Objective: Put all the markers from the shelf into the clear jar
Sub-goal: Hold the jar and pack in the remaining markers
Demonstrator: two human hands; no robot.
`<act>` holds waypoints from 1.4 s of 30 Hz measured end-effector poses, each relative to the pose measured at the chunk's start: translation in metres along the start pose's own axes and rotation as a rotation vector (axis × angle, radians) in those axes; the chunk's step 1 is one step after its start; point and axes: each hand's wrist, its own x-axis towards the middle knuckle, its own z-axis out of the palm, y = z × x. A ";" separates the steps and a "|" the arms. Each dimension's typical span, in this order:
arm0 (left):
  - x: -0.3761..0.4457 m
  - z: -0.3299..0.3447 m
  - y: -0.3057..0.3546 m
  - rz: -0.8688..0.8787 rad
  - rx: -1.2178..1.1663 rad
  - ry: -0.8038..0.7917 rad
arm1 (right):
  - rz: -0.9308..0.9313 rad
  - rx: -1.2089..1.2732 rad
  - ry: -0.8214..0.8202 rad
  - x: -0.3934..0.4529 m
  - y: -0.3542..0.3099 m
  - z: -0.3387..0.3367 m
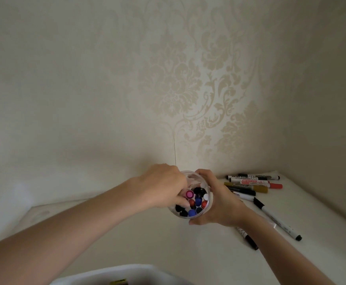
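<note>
Clear plastic forms the jar (190, 195), which stands on the white shelf (147, 233) near the back wall, its open mouth facing up. Inside it many markers stand upright, their cap ends showing black, blue, red and white. The left hand (164, 186) reaches over the jar's left rim, and its grip is closed on a pink-capped marker (189, 194), pinched between thumb and fingers with the cap end at the mouth of the jar, among the other caps. The right hand (217, 200) wraps around the jar's right side, its grip curled on the wall, fingers over the far rim and thumb under the near edge.

To the right of the jar, more markers lie flat on the shelf. A cluster by the wall holds a black-capped marker (254, 177), a red-capped marker (256, 183) and a yellow-capped marker (248, 187), lying side by side and touching, with further black ones just below them. A long white marker with black ends (277, 220) lies slanted nearer the camera, apart from the cluster. Another black-tipped marker (248, 239) pokes out from under the right forearm, partly hidden.

Patterned cream wallpaper (188, 89) covers the wall behind. At the bottom edge a white container rim (131, 272) shows, its contents too cut off to tell.
</note>
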 end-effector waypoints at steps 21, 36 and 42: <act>-0.012 0.044 -0.038 -0.011 -0.973 0.327 | 0.040 0.094 0.055 -0.003 0.020 -0.003; 0.027 0.109 0.000 0.058 -1.041 0.590 | 0.582 -0.932 -0.039 -0.087 0.045 -0.007; 0.029 0.117 -0.010 -0.014 -1.113 0.615 | 0.563 -0.902 0.052 -0.087 0.050 0.006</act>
